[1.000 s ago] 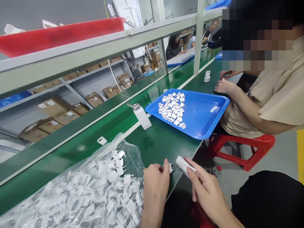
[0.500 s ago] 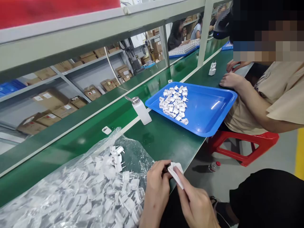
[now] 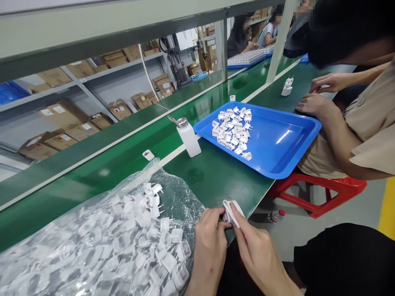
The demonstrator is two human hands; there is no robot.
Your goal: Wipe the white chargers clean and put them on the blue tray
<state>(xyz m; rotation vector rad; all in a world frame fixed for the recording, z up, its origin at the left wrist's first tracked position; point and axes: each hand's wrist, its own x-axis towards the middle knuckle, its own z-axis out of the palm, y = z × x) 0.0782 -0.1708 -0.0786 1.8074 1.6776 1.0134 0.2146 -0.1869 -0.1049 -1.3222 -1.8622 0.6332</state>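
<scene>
My right hand (image 3: 262, 250) is closed on a folded white cloth (image 3: 236, 208), its thumb and fingers pinching it near the bench edge. Close beside it, my left hand (image 3: 211, 238) pinches a small white plug housing (image 3: 227, 218), mostly hidden by fingertips and cloth. The cloth touches this piece. To the left of my hands lies a clear plastic bag (image 3: 182, 187) filled with many white plug housings (image 3: 117, 242), several with metal pins showing. Ahead, a blue tray (image 3: 271, 160) carries a cluster of similar white plugs (image 3: 231, 127) on its left part.
A white pump bottle (image 3: 189, 139) stands between bag and tray. Single white parts lie on the green belt (image 3: 148, 155) and behind the tray. To the right, a co-worker's hands (image 3: 317, 98) are near an upright plug (image 3: 287, 86). A red stool (image 3: 324, 207) stands below.
The cloth has turned in my right hand and now shows a folded loop at its top. My hands stay close together. The view has shifted slightly, and the co-worker's head leans further in.
</scene>
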